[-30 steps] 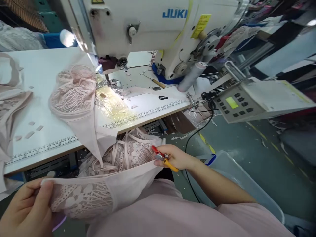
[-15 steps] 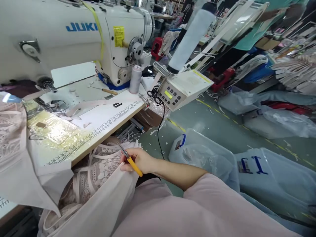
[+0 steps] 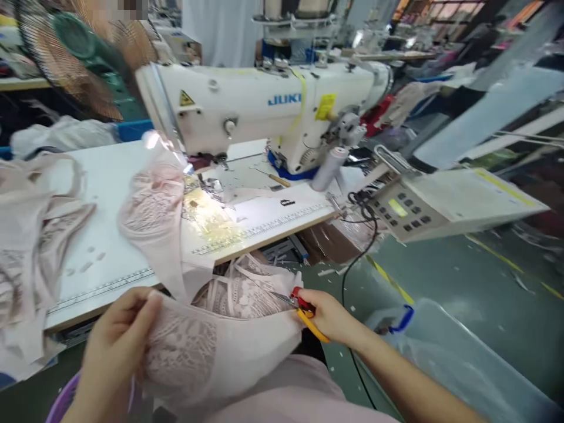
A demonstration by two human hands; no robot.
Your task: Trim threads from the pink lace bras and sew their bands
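Observation:
In the head view, my left hand [image 3: 117,343] is closed on the upper edge of a pale pink lace bra [image 3: 259,338], thumb on top. The bra stretches across my lap to my right hand [image 3: 330,317]. My right hand is wrapped round scissors [image 3: 314,327] with yellow and red handles. Their blades point left over the bra's far end. Whether the right fingers also pinch the fabric, I cannot tell. Beyond the stretched edge lies more pink lace [image 3: 259,288], just below the table edge. Another pink bra cup [image 3: 152,202] rests on the table, its fabric hanging over the front.
A JUKI sewing machine [image 3: 247,103] stands on the white table [image 3: 110,167], with a thread cone [image 3: 329,167] beside it. Further pink bras [image 3: 22,235] lie at left. A control box [image 3: 449,200], black cable [image 3: 346,294] and clear bin [image 3: 467,352] are on the right. A purple basket [image 3: 66,399] is below left.
My view has turned left, bringing my left hand into sight on the bra. The right hand still holds the scissors, now with red on the handle visible and the bra's lace cup in view.

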